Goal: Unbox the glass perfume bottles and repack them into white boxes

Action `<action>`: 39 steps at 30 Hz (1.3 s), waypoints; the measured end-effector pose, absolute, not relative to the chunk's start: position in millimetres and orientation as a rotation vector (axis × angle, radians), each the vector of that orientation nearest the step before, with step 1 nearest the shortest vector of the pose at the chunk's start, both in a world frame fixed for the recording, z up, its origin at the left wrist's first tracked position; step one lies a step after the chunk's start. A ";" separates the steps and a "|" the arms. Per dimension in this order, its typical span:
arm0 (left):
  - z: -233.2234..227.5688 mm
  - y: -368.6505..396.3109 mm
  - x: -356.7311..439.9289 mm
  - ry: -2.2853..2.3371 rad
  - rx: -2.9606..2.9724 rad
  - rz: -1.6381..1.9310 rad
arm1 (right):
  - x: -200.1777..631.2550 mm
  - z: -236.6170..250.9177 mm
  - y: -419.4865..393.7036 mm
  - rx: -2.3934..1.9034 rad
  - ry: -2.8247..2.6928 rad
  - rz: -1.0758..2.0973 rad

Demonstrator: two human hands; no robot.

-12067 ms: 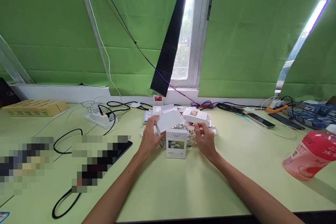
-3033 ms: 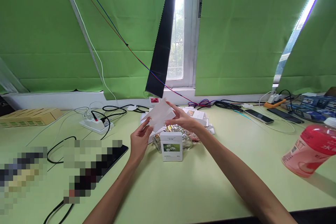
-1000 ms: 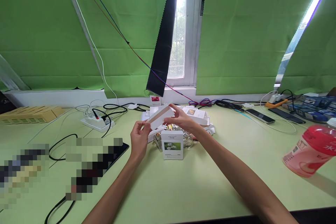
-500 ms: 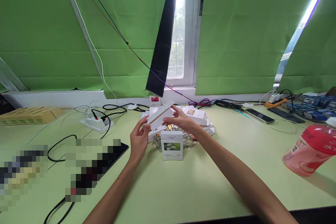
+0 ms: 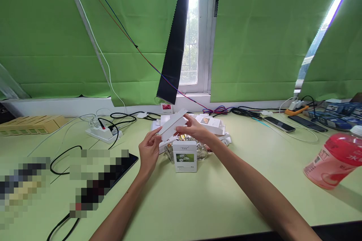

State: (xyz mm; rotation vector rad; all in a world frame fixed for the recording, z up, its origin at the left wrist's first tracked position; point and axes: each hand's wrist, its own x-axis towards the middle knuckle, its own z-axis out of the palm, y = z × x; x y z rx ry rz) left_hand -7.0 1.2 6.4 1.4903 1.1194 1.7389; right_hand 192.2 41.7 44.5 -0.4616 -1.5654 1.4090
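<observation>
Head view. Flat white cardboard carton blank (image 5: 172,123) raised over the pale green table (image 5: 198,203), tilted, higher at the far right end, lower at the near left. Right hand (image 5: 194,130) pinching the upper right end between thumb and fingers; left hand (image 5: 149,150) meeting the lower left corner with its fingertips (image 5: 157,139), fingers partly curled, palm turned up. Grip of the left hand light, more a touch than a clamp, as far as can be told.

Compared with half a second back: brown inner edge of the blank no longer showing, the piece turned a little flatter toward the camera, left hand dropped slightly lower. Three seconds back: same piece spread wider, like an open sheet. So: folding or squaring-up of the carton in progress, not finished, judged from the shape now.

Directly beneath the hands: small upright white box with a flower picture (image 5: 184,156), standing on the table, with clear crinkled wrapping (image 5: 202,152) behind it. Farther back, a heap of more white cartons (image 5: 213,125). At the left, white power strip with black cables (image 5: 103,132); at the right edge, pink plastic drink bottle (image 5: 332,163), and two phones (image 5: 279,124) near the window wall.
</observation>
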 end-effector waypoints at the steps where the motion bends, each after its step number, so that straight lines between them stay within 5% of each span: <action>1: 6.1 1.5 -7.4 1.122 1.493 1.735 | 192.4 44.6 41.3 -0.459 -1.568 1.412; 39: -5.3 9.0 -5.2 1.070 1.926 1.966 | 187.9 39.9 44.6 -0.638 -1.454 1.416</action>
